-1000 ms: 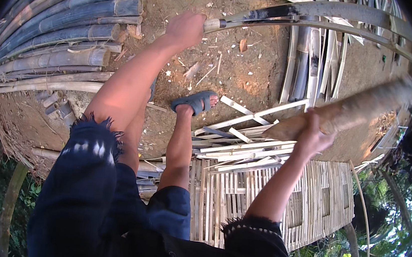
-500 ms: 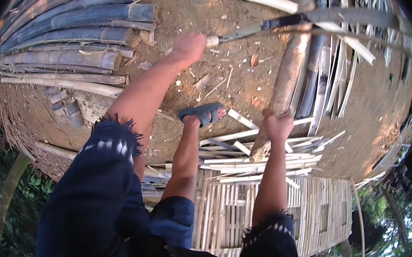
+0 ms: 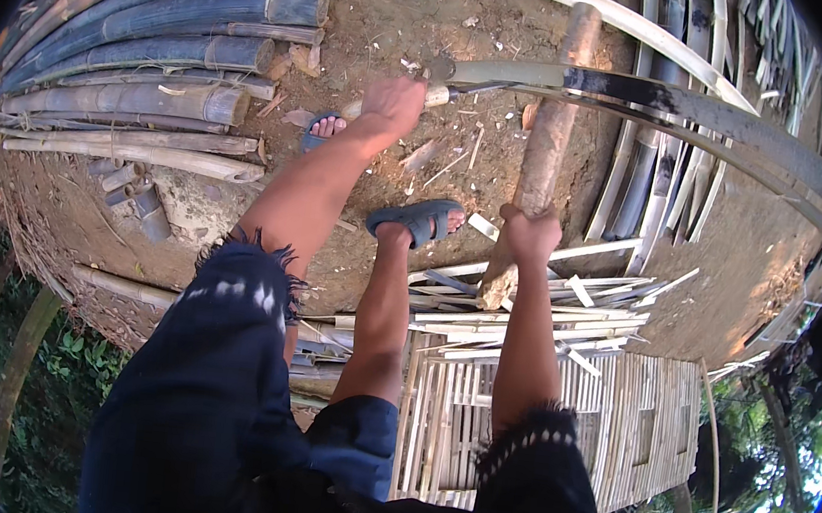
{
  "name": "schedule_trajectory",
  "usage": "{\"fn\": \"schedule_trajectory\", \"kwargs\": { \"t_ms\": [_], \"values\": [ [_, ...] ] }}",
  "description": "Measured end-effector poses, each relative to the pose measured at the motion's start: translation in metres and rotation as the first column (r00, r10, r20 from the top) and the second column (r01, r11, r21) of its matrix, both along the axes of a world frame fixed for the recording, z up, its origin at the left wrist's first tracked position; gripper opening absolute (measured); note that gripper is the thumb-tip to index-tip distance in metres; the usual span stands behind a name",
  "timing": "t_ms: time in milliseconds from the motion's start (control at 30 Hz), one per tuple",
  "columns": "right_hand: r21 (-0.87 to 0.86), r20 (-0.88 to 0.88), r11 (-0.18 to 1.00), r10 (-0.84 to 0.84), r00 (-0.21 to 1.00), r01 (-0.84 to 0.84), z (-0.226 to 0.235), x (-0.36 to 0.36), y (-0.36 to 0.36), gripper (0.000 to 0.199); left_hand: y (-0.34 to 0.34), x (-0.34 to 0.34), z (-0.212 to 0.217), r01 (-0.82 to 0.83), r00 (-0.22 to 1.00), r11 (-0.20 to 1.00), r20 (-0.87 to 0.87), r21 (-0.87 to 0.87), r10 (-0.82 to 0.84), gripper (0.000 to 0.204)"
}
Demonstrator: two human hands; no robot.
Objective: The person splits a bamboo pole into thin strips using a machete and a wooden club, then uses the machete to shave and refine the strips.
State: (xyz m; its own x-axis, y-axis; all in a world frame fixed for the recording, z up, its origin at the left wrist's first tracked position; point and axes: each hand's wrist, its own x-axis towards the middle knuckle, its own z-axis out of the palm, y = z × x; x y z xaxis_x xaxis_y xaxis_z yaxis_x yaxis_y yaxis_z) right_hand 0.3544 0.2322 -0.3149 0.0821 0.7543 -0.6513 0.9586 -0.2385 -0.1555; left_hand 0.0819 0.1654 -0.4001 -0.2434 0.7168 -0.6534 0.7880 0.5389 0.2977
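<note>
My left hand (image 3: 394, 105) is closed around the pale wooden handle of a knife (image 3: 437, 96). Its dark blade lies at the near end of a long bamboo piece (image 3: 697, 106), which is split lengthwise and arcs off to the right. I cannot make out how deep the blade sits. In my right hand (image 3: 531, 237) is a thick, rough wooden club (image 3: 544, 160), gripped near its lower end. The club points away from me, and the bamboo crosses over its upper part in the picture. Whether the two touch cannot be told.
Bamboo poles (image 3: 192, 53) are stacked at the left. Split bamboo strips (image 3: 544, 321) lie in a heap by my sandalled foot (image 3: 417, 221), with more strips (image 3: 654, 182) at the right. A slatted bamboo panel (image 3: 554, 422) is nearby. Chips litter the dirt ground.
My left hand has shifted slightly right with the knife. The right hand and club have moved left and tilted less. The bamboo piece now reaches further right and bends downward there.
</note>
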Motion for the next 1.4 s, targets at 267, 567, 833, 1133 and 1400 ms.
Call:
{"fn": "schedule_trajectory", "kwargs": {
  "t_ms": [267, 567, 833, 1133, 1400],
  "values": [
    [0.435, -0.647, 0.784, -0.07, 0.759, 0.442, 0.009, -0.001, -0.023, 0.068, -0.017, -0.005, -0.024, -0.078, 0.996, 0.996, 0.034, 0.042, 0.076, 0.033],
    [0.066, -0.027, 0.996, 0.063, 0.998, -0.061, -0.082, 0.0, -0.034, 0.063, -0.038, -0.001, -0.053, -0.095, 0.996, 0.995, 0.001, -0.02, 0.095, 0.021],
    [0.024, 0.204, 0.994, 0.104, 0.973, -0.111, -0.097, 0.062, 0.034, 0.099, -0.047, 0.016, -0.047, -0.158, 0.987, 0.987, 0.041, 0.0, 0.158, 0.021],
    [0.406, -0.909, 0.566, 0.331, 0.253, 0.717, 0.138, -0.114, 0.112, 0.063, -0.057, 0.021, -0.062, -0.147, 0.987, 0.989, 0.064, 0.028, 0.145, 0.022],
    [0.482, -0.874, 0.15, 0.016, 0.486, 0.863, 0.138, -0.122, 0.117, 0.041, -0.058, 0.008, -0.06, -0.084, 0.992, 0.996, 0.093, -0.008, 0.085, 0.026]
  ]
}}
